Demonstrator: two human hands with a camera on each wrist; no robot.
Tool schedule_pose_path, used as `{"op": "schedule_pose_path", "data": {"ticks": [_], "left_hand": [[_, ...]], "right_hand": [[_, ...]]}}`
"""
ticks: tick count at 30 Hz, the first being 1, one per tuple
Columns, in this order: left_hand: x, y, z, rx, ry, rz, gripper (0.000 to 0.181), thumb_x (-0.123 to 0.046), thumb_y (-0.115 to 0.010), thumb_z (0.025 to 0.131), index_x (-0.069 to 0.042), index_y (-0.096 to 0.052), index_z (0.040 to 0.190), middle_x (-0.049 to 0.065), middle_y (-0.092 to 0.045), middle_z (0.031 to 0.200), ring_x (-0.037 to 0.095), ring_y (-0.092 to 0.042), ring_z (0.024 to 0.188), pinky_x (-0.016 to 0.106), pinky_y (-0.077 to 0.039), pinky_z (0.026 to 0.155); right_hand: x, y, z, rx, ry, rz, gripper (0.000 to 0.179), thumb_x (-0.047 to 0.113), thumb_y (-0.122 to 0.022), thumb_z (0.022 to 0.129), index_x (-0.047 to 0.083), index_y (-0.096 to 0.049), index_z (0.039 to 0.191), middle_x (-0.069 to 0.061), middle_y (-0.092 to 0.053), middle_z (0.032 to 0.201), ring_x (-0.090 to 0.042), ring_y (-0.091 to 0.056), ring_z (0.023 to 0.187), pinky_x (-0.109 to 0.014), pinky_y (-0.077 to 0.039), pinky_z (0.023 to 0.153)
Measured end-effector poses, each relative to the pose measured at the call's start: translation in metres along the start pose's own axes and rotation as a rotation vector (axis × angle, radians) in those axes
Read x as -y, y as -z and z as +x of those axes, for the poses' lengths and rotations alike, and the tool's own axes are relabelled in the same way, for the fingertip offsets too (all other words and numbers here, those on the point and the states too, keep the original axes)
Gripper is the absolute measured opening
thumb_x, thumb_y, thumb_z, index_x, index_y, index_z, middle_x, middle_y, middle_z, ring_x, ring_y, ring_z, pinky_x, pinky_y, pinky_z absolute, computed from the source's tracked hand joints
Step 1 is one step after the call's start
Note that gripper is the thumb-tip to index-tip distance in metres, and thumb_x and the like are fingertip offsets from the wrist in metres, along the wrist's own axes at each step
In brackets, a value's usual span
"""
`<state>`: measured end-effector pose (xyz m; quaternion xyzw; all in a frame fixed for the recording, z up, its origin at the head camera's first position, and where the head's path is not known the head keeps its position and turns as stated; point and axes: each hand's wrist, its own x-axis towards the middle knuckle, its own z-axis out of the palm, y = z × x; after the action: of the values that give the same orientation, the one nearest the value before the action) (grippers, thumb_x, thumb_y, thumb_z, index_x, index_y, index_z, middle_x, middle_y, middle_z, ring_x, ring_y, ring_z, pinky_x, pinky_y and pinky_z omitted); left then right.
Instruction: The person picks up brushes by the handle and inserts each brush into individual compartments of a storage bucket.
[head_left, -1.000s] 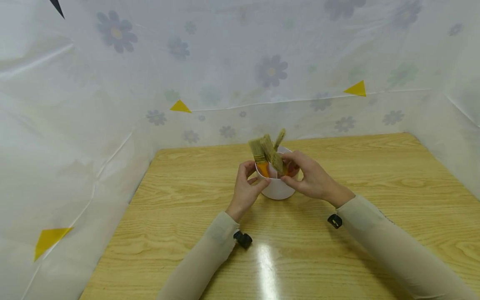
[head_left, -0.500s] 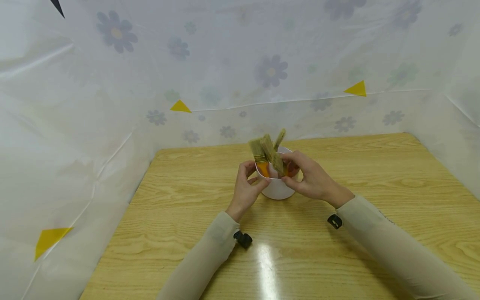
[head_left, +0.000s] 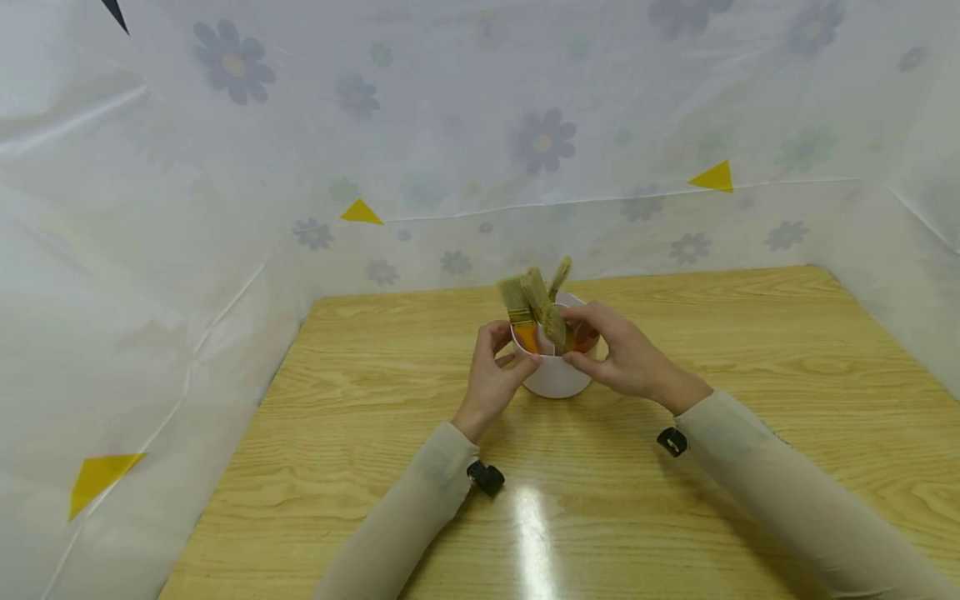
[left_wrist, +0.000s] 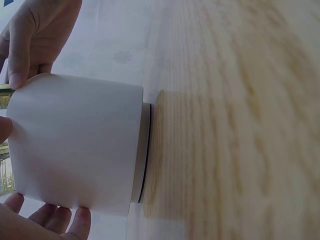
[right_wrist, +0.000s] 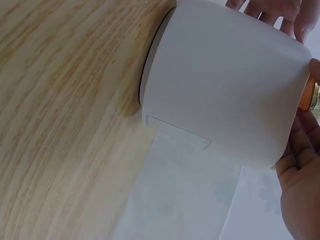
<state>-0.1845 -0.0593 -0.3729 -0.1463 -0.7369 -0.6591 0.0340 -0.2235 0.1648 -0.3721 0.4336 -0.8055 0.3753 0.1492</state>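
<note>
A white round desk organizer (head_left: 557, 382) with an inner divider stands upright on the wooden table, toward the back. Several paintbrushes lean in it, bristles up: one wide brush (head_left: 514, 298) with an orange handle at the left, and a thinner one (head_left: 561, 273) at the back. My left hand (head_left: 497, 379) grips the organizer's left side, thumb at the front rim and fingers around the outside. My right hand (head_left: 618, 350) pinches a paintbrush (head_left: 556, 327) at the right rim; its orange handle (right_wrist: 307, 94) shows between thumb and fingers in the right wrist view. The handles' lower ends are hidden inside.
The wooden table (head_left: 360, 400) carries a bright reflection in front of the organizer. A pale flowered sheet (head_left: 450, 133) hangs behind and at both sides, with yellow triangles (head_left: 362, 212) on it. Small black devices (head_left: 486, 478) are worn at both sleeves.
Hardly anything differs. The bristles of the paintbrush in my right hand have turned slightly; the organizer and my left hand keep their places.
</note>
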Motion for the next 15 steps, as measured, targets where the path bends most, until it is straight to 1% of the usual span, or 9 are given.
{"op": "schedule_pose_path", "data": {"ticks": [5,7,15], "left_hand": [[0.0,-0.0003,0.0003,-0.004,-0.003,-0.002,0.059,-0.004,-0.067,0.087,0.007,-0.034,0.135,0.024,-0.038,0.138,0.037,-0.037,0.131,0.057,-0.034,0.103],[-0.0001,-0.0004,0.0003,-0.003,0.0,0.0,0.059,-0.004,-0.067,0.087,0.006,-0.034,0.134,0.024,-0.038,0.138,0.037,-0.037,0.131,0.057,-0.034,0.103],[-0.0005,0.0,-0.0002,0.0,0.004,0.003,0.059,-0.005,-0.067,0.087,0.006,-0.033,0.135,0.023,-0.037,0.139,0.037,-0.037,0.131,0.056,-0.034,0.103]], "right_hand": [[-0.002,-0.0003,0.0007,0.006,0.027,0.004,0.049,0.005,-0.073,0.083,0.011,-0.053,0.128,-0.003,-0.055,0.105,-0.01,-0.055,0.082,-0.029,-0.052,0.068],[-0.0024,-0.0006,0.0006,0.005,0.034,0.0,0.05,0.005,-0.073,0.083,0.011,-0.053,0.128,-0.004,-0.056,0.106,-0.009,-0.055,0.083,-0.027,-0.051,0.069],[-0.0025,-0.0012,0.0002,0.002,0.037,-0.001,0.052,0.005,-0.072,0.084,0.012,-0.052,0.132,-0.003,-0.056,0.107,-0.009,-0.056,0.083,-0.027,-0.052,0.068]]}}
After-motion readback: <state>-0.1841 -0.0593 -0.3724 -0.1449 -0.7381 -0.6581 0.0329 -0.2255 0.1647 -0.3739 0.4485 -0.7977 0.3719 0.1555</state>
